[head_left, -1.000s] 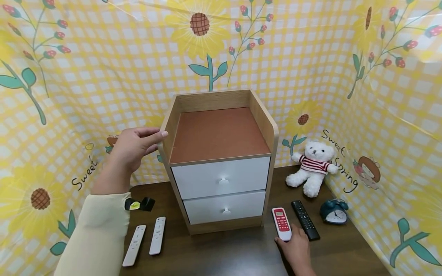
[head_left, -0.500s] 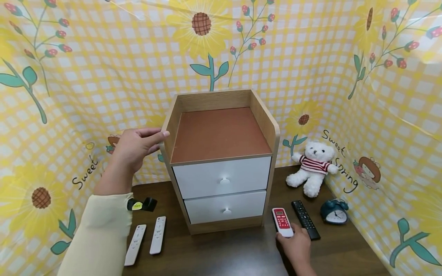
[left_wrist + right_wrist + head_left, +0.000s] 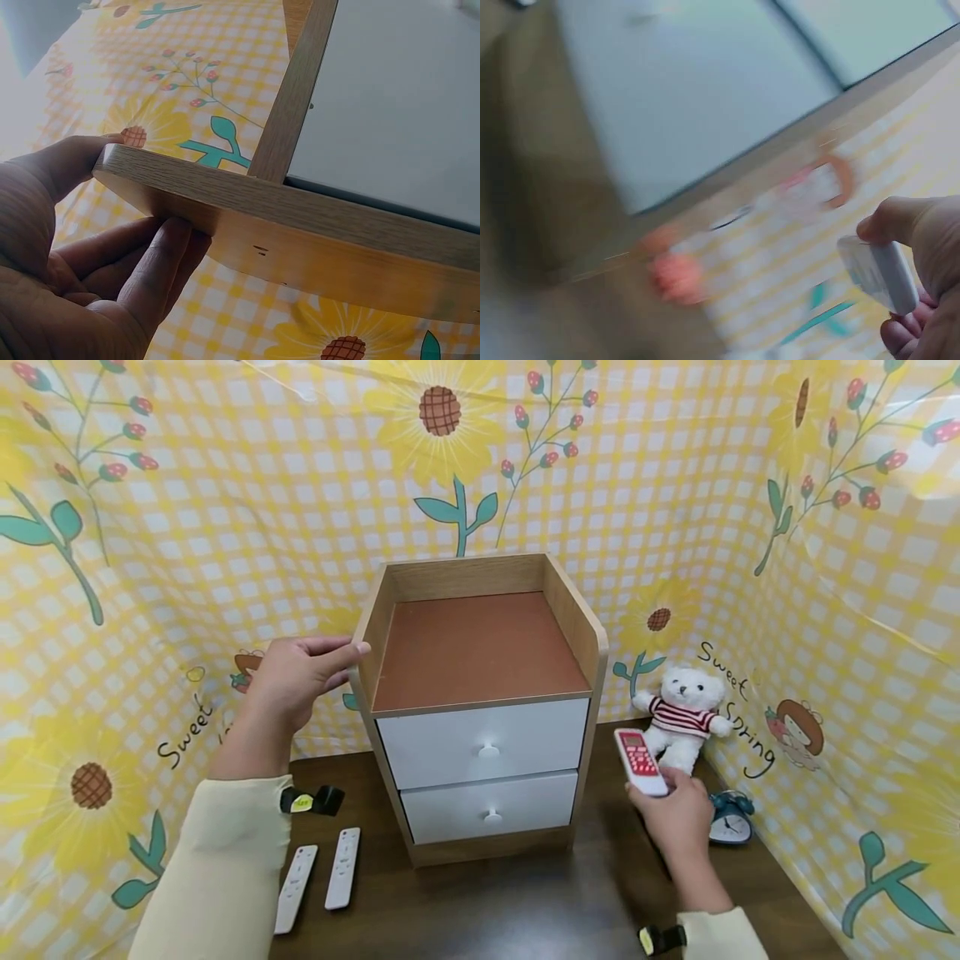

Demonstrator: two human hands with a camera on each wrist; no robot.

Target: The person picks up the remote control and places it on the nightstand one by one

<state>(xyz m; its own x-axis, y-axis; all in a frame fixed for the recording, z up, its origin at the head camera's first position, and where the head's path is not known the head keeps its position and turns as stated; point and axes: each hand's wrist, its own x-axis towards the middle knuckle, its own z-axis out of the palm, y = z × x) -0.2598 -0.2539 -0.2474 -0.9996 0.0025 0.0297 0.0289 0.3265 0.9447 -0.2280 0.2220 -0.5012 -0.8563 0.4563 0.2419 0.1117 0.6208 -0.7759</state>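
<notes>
A small wood-edged cabinet (image 3: 480, 647) with two white drawers stands in the middle, both drawers pushed in. My left hand (image 3: 288, 685) pinches the front of its raised left side panel. The left wrist view shows the thumb on one face of the panel (image 3: 225, 202) and the fingers on the other. To the right of the cabinet, my right hand (image 3: 678, 814) holds a white remote control (image 3: 642, 763) with a red keypad by its lower end. It is raised off the table, overlapping the bear's legs in the head view. The right wrist view, blurred, shows the remote's side (image 3: 885, 274) between thumb and fingers.
A white teddy bear (image 3: 684, 714) in a striped sweater sits at the back right. A teal alarm clock (image 3: 731, 820) is partly behind my right hand, which mostly covers a black remote. Two white remotes (image 3: 342, 868) lie left on the dark table (image 3: 480, 918). Checked cloth surrounds everything.
My right hand has lifted the red-and-white remote off the table and carried it up and slightly right, away from its spot. The left hand has stayed on the cabinet panel.
</notes>
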